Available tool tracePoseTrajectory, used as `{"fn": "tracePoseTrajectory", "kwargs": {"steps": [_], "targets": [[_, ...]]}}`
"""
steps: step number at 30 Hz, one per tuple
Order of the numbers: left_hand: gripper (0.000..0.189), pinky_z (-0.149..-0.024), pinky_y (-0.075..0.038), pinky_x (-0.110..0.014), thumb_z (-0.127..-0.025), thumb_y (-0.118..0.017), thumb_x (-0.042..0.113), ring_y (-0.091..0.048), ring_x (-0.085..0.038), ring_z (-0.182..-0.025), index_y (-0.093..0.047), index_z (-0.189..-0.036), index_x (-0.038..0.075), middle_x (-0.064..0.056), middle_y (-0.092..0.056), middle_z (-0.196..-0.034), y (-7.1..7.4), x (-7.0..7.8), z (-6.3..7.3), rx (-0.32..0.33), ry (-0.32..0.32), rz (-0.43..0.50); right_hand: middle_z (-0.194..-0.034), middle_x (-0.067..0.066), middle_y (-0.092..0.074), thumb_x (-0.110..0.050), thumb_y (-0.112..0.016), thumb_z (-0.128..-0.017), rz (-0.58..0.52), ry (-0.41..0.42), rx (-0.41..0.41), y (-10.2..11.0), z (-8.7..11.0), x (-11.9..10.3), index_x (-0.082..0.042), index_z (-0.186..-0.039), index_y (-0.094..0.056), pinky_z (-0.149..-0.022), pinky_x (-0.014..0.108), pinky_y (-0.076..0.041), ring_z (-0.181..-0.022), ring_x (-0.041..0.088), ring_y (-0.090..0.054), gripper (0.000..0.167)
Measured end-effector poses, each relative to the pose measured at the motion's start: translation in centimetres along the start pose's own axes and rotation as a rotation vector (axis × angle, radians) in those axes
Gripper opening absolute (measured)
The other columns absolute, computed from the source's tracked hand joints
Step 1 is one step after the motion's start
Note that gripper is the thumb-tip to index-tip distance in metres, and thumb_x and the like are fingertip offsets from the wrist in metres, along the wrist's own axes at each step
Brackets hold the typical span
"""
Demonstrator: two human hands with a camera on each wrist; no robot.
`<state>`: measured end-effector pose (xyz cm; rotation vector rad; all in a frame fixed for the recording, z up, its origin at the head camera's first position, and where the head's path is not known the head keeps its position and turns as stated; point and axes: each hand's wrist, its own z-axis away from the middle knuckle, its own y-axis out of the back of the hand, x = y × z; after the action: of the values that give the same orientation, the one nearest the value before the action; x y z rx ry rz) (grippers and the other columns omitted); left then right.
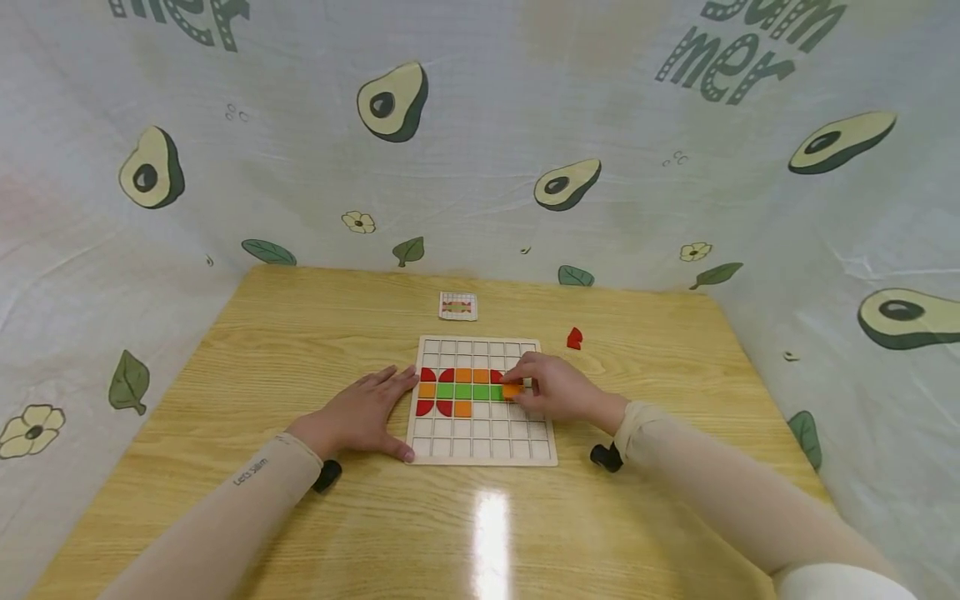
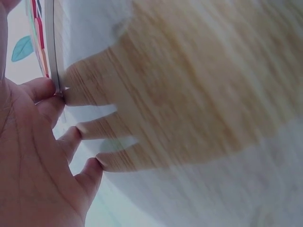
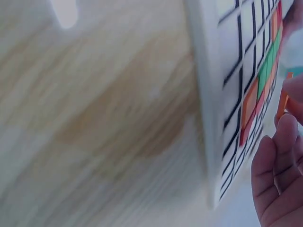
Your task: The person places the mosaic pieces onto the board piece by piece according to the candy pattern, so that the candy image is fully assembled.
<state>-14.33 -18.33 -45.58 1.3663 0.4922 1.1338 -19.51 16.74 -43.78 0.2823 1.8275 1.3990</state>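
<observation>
A pale grid board (image 1: 480,452) lies on the wooden table, with a patch of red, orange and green tiles set in its squares. My left hand (image 1: 363,414) rests at the board's left edge, fingers spread and thumb near the lower left corner. In the left wrist view, the fingertips (image 2: 87,175) touch the tabletop, one right at the board's side. Over the right end of the row of green tiles (image 1: 463,392), my right hand (image 1: 561,389) pinches an orange square tile (image 1: 512,392). The right wrist view shows that tile (image 3: 282,101) on edge between thumb and fingers.
Behind the board lies a small card (image 1: 458,307) printed with a coloured grid pattern. Loose red pieces (image 1: 574,338) sit beyond the board's upper right corner. A patterned cloth (image 1: 480,167) hangs around the back and sides of the table (image 1: 337,533).
</observation>
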Motion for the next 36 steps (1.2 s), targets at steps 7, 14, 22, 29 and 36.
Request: {"fn": "tracePoseTrajectory", "kwargs": {"steps": [7, 14, 22, 29, 36], "targets": [[0.126, -0.115, -0.020, -0.056, -0.062, -0.070, 0.083, -0.014, -0.034, -0.150, -0.028, -0.159, 0.014, -0.001, -0.018, -0.165, -0.1, -0.2, 0.0, -0.003, 0.001, 0.003, -0.105, -0.004, -0.061, -0.019, -0.073, -0.090, 0.047, 0.065, -0.030, -1.7, -1.2, -1.9, -0.015, -0.116, -0.075, -0.069, 0.027, -0.046, -0.078, 0.011, -0.050, 0.027], [0.127, -0.116, -0.019, -0.056, -0.062, -0.070, 0.083, -0.013, -0.033, -0.150, -0.027, -0.159, 0.015, -0.001, -0.017, -0.165, 0.0, -0.2, -0.1, -0.010, 0.008, 0.002, -0.106, -0.006, -0.061, -0.019, -0.070, -0.090, 0.129, 0.098, -0.044, -2.8, -1.5, -2.9, -0.019, -0.116, -0.075, -0.074, 0.028, -0.051, -0.081, 0.008, -0.057, 0.026], [0.127, -0.116, -0.019, -0.056, -0.062, -0.070, 0.084, -0.014, -0.033, -0.150, -0.028, -0.159, 0.014, -0.001, -0.019, -0.165, -0.2, -0.2, 0.0, 0.001, 0.001, 0.008, -0.105, -0.007, -0.062, -0.023, -0.070, -0.092, 0.202, 0.123, -0.018, -3.2, -1.6, -3.4, -0.021, -0.117, -0.075, -0.074, 0.033, -0.053, -0.086, 0.009, -0.061, 0.025], [0.127, -0.116, -0.020, -0.055, -0.061, -0.069, 0.085, -0.014, -0.032, -0.150, -0.028, -0.159, 0.015, 0.000, -0.018, -0.165, -0.3, -0.3, -0.1, 0.001, 0.001, -0.004, -0.108, -0.005, -0.061, -0.024, -0.068, -0.092, 0.291, 0.165, -0.027, -3.4, -1.6, -3.5, -0.023, -0.118, -0.074, -0.067, 0.031, -0.054, -0.082, 0.009, -0.062, 0.026], [0.126, -0.115, -0.020, -0.056, -0.062, -0.071, 0.083, -0.014, -0.033, -0.150, -0.028, -0.159, 0.015, 0.000, -0.019, -0.165, 0.0, 0.0, 0.1, 0.000, 0.003, 0.006, -0.107, -0.004, -0.061, -0.023, -0.069, -0.092, 0.290, 0.183, -0.007, -3.4, -1.5, -3.7, -0.022, -0.118, -0.074, -0.062, 0.031, -0.053, -0.078, 0.010, -0.061, 0.027]]}}
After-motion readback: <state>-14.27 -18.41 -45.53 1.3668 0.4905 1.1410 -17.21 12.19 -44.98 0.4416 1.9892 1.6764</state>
